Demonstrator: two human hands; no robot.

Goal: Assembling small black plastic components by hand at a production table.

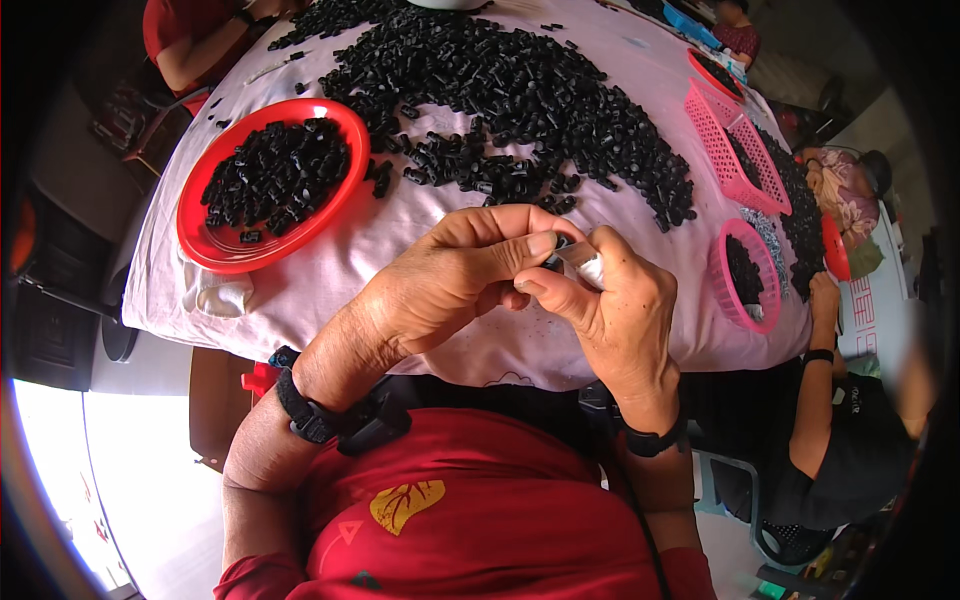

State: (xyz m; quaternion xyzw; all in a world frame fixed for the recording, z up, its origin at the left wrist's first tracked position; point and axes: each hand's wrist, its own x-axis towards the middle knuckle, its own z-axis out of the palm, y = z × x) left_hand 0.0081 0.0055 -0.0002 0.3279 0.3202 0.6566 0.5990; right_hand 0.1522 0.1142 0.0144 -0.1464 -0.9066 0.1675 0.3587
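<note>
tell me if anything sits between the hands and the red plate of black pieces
Nothing visible does. Both hands, left hand and right hand, meet over the table's near edge, pinching a small black piece with a silvery part. Only bare pink tablecloth lies between them and the red plate at the left.

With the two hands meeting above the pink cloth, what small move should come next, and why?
Probably press the small black plastic piece further onto the small silvery metal part. The left hand pinches the black piece at its fingertips, the right hand holds the metal part against it, and the two touch but do not look fully joined. How deep it sits is unclear.
</note>
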